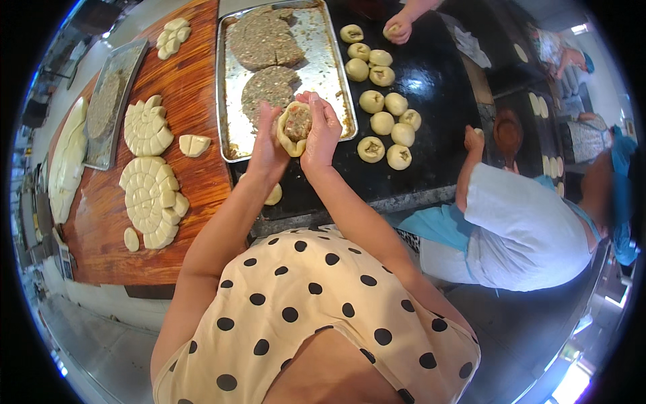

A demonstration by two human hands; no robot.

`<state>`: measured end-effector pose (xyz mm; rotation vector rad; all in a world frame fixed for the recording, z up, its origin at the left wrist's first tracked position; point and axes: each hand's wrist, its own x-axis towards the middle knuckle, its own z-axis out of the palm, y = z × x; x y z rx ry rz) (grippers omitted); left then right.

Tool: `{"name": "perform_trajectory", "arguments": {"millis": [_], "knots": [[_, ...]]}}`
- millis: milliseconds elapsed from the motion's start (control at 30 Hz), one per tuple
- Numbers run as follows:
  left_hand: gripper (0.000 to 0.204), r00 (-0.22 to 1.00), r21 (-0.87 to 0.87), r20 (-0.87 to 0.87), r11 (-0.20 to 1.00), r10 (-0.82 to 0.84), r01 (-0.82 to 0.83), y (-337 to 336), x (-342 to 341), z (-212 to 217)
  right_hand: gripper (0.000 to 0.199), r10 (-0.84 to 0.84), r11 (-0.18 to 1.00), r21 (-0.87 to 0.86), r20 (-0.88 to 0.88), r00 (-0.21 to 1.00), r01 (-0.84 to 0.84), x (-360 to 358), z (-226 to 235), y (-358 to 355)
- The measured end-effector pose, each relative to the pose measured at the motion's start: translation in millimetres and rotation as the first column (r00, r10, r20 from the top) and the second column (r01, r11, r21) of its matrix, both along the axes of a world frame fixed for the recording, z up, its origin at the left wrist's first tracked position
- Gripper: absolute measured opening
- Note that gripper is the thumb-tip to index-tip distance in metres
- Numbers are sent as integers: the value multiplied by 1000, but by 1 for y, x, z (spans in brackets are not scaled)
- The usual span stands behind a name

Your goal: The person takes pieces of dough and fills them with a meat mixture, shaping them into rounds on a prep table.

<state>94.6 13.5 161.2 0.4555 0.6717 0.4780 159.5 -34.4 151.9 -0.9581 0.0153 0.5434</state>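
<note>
Between my two hands is a piece of dough (294, 146) opened into a cup, with speckled meat filling showing inside. My left hand (268, 147) is curled round its left side, and my right hand (323, 135) grips the right rim with thumb and fingers. Both hands are above the near edge of a metal tray (227, 128), where two large mounds of meat filling (266, 40) lie. Part of a dough piece (274, 195) shows beside my left forearm on the black worktop.
Several round filled buns (382, 123) sit on the black worktop (437, 87). Cut dough pieces (149, 195) lie on the wooden table (202, 188) at left, near another tray (134, 67) and a long dough roll (68, 158). A co-worker's hand (398, 28) touches a bun; another co-worker (525, 222) stands right.
</note>
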Motion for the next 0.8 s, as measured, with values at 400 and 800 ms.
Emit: {"name": "perform_trajectory", "arguments": {"millis": [400, 800], "knots": [[32, 979, 76, -175, 993, 100, -88, -1, -18, -38, 28, 202, 927, -370, 635, 745, 64, -25, -21, -2], [53, 938, 515, -346, 839, 15, 177, 0, -17, -49, 27, 234, 883, -425, 764, 601, 197, -24, -24, -19]]}}
